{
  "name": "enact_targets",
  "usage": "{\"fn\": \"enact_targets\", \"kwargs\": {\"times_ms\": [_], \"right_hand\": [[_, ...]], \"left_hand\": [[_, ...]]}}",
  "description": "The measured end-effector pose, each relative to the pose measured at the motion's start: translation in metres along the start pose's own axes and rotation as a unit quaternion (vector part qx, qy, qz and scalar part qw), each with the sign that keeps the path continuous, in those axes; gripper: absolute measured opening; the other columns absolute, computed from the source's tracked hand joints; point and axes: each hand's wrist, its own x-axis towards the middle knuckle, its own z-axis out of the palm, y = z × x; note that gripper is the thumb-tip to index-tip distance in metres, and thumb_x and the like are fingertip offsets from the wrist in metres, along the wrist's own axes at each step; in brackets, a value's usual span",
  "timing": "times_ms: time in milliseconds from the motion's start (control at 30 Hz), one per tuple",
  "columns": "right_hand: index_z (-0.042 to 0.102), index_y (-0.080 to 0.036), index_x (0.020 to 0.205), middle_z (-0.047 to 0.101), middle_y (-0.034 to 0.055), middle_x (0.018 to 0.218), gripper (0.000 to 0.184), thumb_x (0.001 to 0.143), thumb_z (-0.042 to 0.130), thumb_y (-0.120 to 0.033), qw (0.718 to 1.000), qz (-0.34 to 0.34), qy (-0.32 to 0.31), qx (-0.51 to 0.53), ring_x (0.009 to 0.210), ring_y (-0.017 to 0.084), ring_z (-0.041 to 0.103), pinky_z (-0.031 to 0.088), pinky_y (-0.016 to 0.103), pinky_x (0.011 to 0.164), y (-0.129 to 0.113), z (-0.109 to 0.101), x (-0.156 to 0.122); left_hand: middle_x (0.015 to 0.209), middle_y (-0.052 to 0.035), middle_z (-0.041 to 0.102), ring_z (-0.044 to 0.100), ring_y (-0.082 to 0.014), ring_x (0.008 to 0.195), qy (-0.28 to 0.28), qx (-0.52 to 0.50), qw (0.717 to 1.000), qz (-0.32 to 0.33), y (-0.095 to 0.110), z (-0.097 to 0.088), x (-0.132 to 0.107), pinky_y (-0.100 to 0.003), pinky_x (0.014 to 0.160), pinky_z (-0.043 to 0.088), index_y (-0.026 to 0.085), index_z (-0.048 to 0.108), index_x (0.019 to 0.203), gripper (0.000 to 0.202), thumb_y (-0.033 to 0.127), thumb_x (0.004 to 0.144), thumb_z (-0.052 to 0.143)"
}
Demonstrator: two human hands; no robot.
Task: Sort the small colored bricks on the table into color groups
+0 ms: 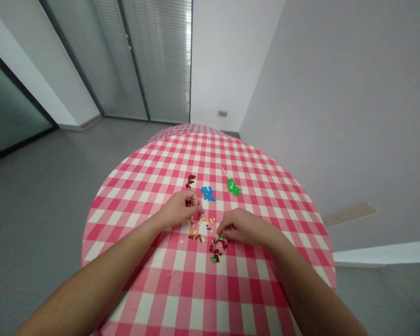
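Small building bricks lie in loose groups on the checked tablecloth. My left hand (182,206) is closed in a pinch just above the left side of the mixed yellow, white and brown bricks (195,233). What its fingertips hold, if anything, is too small to make out. On the other side, my right hand (237,226) has its fingers curled down at the edge of a scatter of dark brown and green bricks (216,254). Its fingertips are close to a green piece; whether they grip one is hidden.
Beyond my hands lie a blue brick pile (208,193), a green brick pile (234,187) and a few dark brown bricks (190,181). The round table wears a red-and-white checked cloth (154,289). A grey-white wall (336,116) stands to the right, with glass partitions (154,60) behind.
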Motion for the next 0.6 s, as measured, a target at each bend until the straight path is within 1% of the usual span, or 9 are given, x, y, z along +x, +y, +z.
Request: {"fn": "enact_targets", "kwargs": {"times_ms": [133,267,600], "right_hand": [[0.079,-0.02,0.085,0.077,0.0037,0.084,0.027,0.075,0.058,-0.005,1.0,0.002,-0.006,-0.023,0.073,0.016,0.066,0.046,0.024,0.069,0.001,0.0025,0.0024],[0.079,-0.021,0.087,0.077,0.0043,0.086,0.028,0.076,0.057,-0.007,0.999,0.005,0.003,-0.041,0.075,0.017,0.066,0.045,0.025,0.07,0.0012,0.0038,0.0015],[0.078,-0.021,0.083,0.074,0.0046,0.082,0.023,0.074,0.059,-0.01,0.998,0.0,-0.004,-0.059,0.07,0.017,0.062,0.04,0.026,0.064,-0.0019,0.0094,0.002]], "left_hand": [[0.059,0.0038,0.05,0.042,-0.0096,0.053,-0.002,0.003,1.0,0.0,-0.002,-0.0002,0.0006,-0.026,0.052,0.033,0.02,0.045,0.064,0.021,0.02,0.074,0.063],[0.06,0.0035,0.051,0.043,-0.0096,0.054,-0.005,-0.002,1.0,0.001,-0.0007,-0.0005,0.0001,-0.025,0.053,0.034,0.019,0.044,0.064,0.021,0.02,0.074,0.063],[0.06,0.0034,0.052,0.044,-0.0101,0.054,-0.004,-0.008,1.0,-0.017,0.0044,-0.0006,-0.0009,-0.026,0.053,0.034,0.02,0.045,0.064,0.019,0.019,0.071,0.063]]}}
